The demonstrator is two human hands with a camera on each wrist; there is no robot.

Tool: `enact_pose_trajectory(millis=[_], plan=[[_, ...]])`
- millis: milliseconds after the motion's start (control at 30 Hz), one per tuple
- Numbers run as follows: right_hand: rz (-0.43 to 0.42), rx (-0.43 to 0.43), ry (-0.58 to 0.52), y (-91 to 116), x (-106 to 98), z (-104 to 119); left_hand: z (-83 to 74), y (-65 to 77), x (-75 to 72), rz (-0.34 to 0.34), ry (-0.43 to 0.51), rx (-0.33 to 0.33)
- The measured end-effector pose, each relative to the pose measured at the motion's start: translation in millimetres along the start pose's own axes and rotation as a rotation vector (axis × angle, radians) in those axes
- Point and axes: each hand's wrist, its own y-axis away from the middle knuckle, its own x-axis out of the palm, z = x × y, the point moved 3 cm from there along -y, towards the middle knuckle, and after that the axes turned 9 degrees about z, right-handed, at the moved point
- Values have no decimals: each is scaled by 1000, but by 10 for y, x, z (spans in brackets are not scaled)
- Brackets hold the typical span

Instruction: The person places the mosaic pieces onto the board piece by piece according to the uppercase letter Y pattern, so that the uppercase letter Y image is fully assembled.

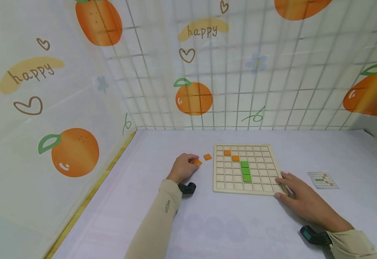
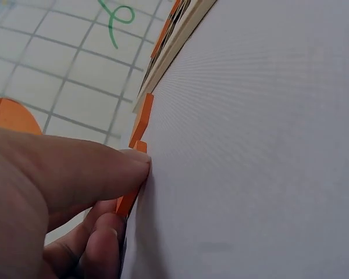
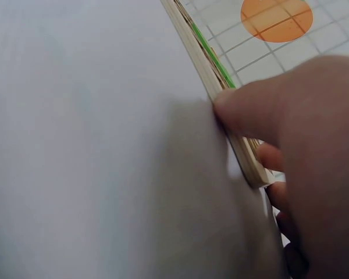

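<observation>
My left hand (image 1: 183, 167) is on the table left of the board, pinching a small square orange tile (image 2: 128, 203) between thumb and fingers. Another orange tile (image 1: 207, 157) lies flat just beyond it, close to the board's left edge. The wooden grid board (image 1: 221, 173) carries two orange tiles (image 1: 235, 158) set diagonally and a column of green tiles (image 1: 245, 171) below them. At the board's near right corner, my right hand (image 1: 304, 201) grips the frame. Its thumb (image 3: 244, 110) presses the near edge, while the other fingers lie along the right side.
Right of the board lies a small printed card (image 1: 322, 180) with a coloured grid pattern. A white cloth with oranges and a grid print hangs behind the table (image 1: 220, 223). Yellow tape (image 1: 88, 201) runs along the table's left edge.
</observation>
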Motion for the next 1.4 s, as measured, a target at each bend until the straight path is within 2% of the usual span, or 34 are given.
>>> enact_pose_trajectory(millis=[333, 600, 900, 1167, 1400], plan=[[-4, -1, -6, -1, 2, -16, -4, -26, -1, 13, -13, 22], [-1, 14, 6, -1, 45, -29, 20, -35, 14, 28, -11, 0], [-15, -1, 3, 6, 18, -15, -33, -31, 0, 22, -7, 5], [-1, 19, 1, -4, 29, -14, -36, -34, 1, 21, -26, 12], [-12, 2, -2, -2, 23, -17, -32, -26, 2, 15, -22, 11]])
